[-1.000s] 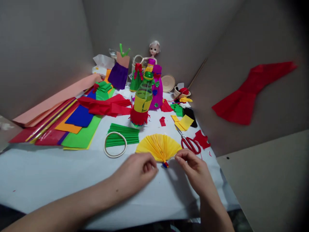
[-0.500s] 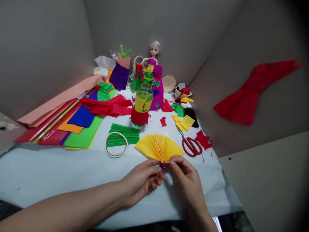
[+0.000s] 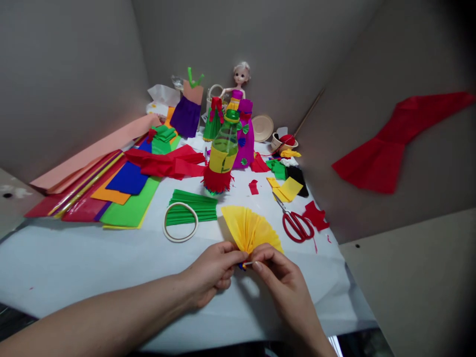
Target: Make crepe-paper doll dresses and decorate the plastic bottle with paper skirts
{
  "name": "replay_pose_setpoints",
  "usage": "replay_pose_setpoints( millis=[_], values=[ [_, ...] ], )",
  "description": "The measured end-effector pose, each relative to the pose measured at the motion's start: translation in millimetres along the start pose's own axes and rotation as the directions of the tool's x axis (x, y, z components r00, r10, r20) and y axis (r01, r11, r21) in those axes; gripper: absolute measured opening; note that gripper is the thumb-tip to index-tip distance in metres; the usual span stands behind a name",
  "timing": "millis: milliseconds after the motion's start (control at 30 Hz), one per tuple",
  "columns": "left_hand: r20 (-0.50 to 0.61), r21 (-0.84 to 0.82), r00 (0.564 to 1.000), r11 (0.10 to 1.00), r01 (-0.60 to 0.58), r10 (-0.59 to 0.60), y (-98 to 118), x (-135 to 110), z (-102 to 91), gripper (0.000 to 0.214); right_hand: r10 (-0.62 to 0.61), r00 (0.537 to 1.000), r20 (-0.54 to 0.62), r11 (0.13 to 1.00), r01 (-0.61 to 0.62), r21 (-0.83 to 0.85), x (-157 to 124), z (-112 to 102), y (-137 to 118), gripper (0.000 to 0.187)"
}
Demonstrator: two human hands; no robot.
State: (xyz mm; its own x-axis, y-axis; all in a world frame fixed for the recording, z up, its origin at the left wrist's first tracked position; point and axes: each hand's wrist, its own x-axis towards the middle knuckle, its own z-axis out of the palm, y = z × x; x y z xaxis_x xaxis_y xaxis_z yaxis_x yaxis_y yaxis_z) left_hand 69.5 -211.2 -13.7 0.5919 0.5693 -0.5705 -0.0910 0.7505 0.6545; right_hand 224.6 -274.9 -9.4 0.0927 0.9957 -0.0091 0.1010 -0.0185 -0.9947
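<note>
A pleated yellow paper fan (image 3: 253, 229) spreads upward from its gathered base. My left hand (image 3: 213, 272) pinches that base between thumb and forefinger, with small bits of blue and red showing just below. At the right side of the base, my right hand (image 3: 280, 275) is closed on a thin white strip (image 3: 249, 263), perhaps tape, that reaches across to the base. Left of the fan, a white tape ring (image 3: 180, 239) lies over pleated green paper (image 3: 203, 208). Red-handled scissors (image 3: 297, 227) rest on the table to the right, blades pointing away.
Beyond the fan stands a green bottle (image 3: 222, 157) with a red fringe. Behind it are a doll (image 3: 241, 74) and a purple paper dress (image 3: 246, 136). Coloured paper sheets (image 3: 128, 178) cover the table's left. Yellow paper pieces (image 3: 290, 188) lie right. A red paper dress (image 3: 388, 148) hangs on the right wall.
The fan has tilted to the right and looks narrower. Both hands have come a little lower and closer together at its base, the left fingers now curled more tightly.
</note>
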Motion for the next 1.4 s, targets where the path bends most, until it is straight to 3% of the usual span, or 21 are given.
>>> replay_pose_setpoints(
  millis=[133, 300, 467, 600, 867, 1200, 1400],
  values=[
    [-0.034, -0.015, 0.997, 0.997, -0.071, 0.071, 1.1, -1.2, 2.5, 0.027, -0.058, 0.998, -0.001, 0.991, 0.058, -0.12, -7.8, -8.0, -11.9, 0.014],
    [-0.101, 0.117, 0.969, 0.97, -0.215, 0.227, 5.8, -4.0, 4.4, 0.022, -0.142, 0.99, 0.011, 0.952, 0.14, -0.274, -15.3, -19.1, -29.5, 0.011],
    [-0.048, 0.257, 0.947, 0.92, -0.296, 0.318, 16.2, -6.4, 1.9, 0.019, -0.218, 0.974, 0.066, 0.871, 0.224, -0.437, -5.8, -23.2, -44.7, 0.011],
    [0.031, 0.272, 0.927, 0.889, -0.368, 0.375, 19.8, -3.4, -0.9, 0.023, -0.188, 0.964, 0.185, 0.791, 0.261, -0.553, 12.5, -18.8, -48.5, 0.012],
    [0.009, 0.262, 0.929, 0.896, -0.359, 0.37, 22.6, -1.6, -2.6, 0.018, -0.069, 0.972, 0.225, 0.718, 0.206, -0.665, 32.2, -13.3, -44.8, 0.012],
    [0.029, 0.258, 0.929, 0.895, -0.364, 0.37, 22.8, -0.2, -3.0, 0.019, -0.052, 0.98, 0.191, 0.661, 0.177, -0.729, 39.1, -8.5, -41.4, 0.012],
    [0.024, 0.255, 0.93, 0.897, -0.36, 0.366, 20.5, 1.3, -5.2, 0.018, -0.111, 0.977, 0.181, 0.634, 0.21, -0.744, 38.7, -6.3, -37.2, 0.012]
  ],
)
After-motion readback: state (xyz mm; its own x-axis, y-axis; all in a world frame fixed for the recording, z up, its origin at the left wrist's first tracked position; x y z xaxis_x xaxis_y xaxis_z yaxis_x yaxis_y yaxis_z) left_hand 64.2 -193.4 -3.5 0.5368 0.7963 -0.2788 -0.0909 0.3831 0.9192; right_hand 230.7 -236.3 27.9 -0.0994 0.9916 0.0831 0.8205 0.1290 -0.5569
